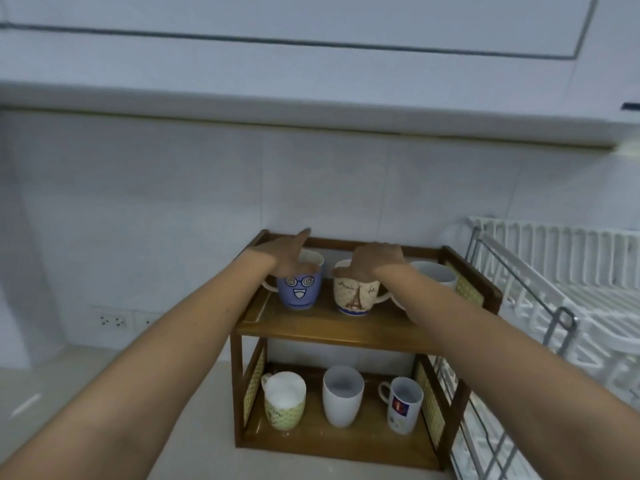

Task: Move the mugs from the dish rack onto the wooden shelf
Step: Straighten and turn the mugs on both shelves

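Observation:
A two-tier wooden shelf (311, 329) stands on the counter against the tiled wall. On its top tier are a blue mug with a cartoon face (299, 292), a cream mug with an Eiffel Tower print (355, 294) and a white mug (436, 273). My left hand (287, 252) lies over the blue mug's rim, one finger sticking up. My right hand (375, 259) covers the Eiffel Tower mug's rim. The lower tier holds a green patterned mug (284, 403), a tall white cup (343, 396) and a white printed mug (403, 405).
A white dish rack (554, 258) with a metal frame stands right beside the shelf; no mugs show in its visible part. Wall sockets (112, 321) sit low on the tiles at left. A cabinet underside hangs overhead. Pale counter (104, 393) spreads to the left.

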